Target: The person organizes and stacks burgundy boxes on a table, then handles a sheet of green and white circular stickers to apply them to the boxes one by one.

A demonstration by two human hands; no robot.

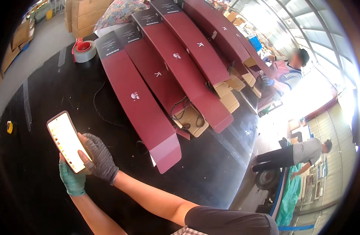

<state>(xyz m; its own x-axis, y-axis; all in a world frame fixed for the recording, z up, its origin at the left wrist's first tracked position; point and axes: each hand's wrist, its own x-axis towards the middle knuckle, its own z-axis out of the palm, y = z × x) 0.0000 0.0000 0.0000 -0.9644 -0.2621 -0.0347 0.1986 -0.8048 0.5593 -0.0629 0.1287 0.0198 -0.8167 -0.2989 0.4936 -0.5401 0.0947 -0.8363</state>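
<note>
A smartphone [66, 141] with a bright lit screen is tilted above the black table at the left. My left hand [73, 178], in a teal glove with bare fingertips, grips its lower end from beneath. At the phone's right edge is my right hand [97, 156], in a grey glove. Its bare thumb lies over the screen's edge and its other fingers curl at the phone's side, partly hidden. Several long maroon cardboard boxes [138, 98] with black ends lie overlapping to the right of my hands. Dark twisted cords [180, 107] hang from some of them.
A roll of clear tape [85, 56] with a red core stands on the black table [50, 94]. A small yellow item [9, 127] lies by its left edge. One person [285, 74] works beyond the boxes; another [305, 150] bends over a green sheet [291, 196]. Brown cartons [86, 17] are stacked behind.
</note>
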